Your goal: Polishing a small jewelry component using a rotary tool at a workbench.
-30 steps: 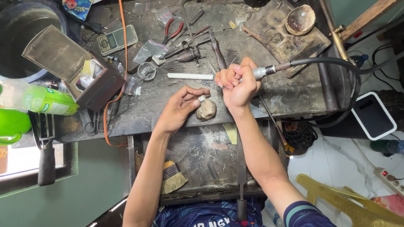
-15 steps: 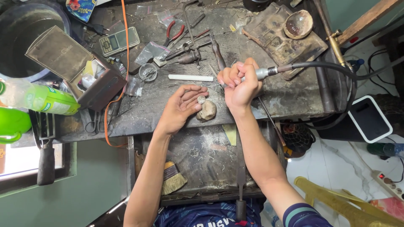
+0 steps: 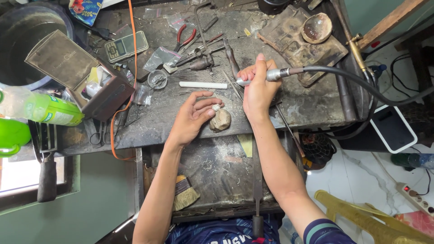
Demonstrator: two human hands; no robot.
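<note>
Far out past my left hand (image 3: pixel 192 118), an open brown box (image 3: pixel 97 88) is sitting with small pale and yellow bits inside it; I cannot tell what they are. Nearer, up and left of that hand, a small round dish (image 3: pixel 157 78) is holding a tangle of fine metal scraps. My left hand is lying palm up, fingers loosely curled, pinching a small silvery ring (image 3: pixel 216 107) at the fingertips, right against a rounded stone-like lump (image 3: pixel 220 120) just beside it. A white stick (image 3: pixel 203 85) is lying crosswise just above that hand. My right hand (image 3: pixel 258 88) is closing in a full grip around the metal handpiece (image 3: pixel 275 74), whose long axis is running nearly level, tip pointing left, black hose (image 3: pixel 361 83) trailing off right. Up and right of it, a shallow brown bowl (image 3: pixel 317 27) is resting on a charred block (image 3: pixel 298 45).
</note>
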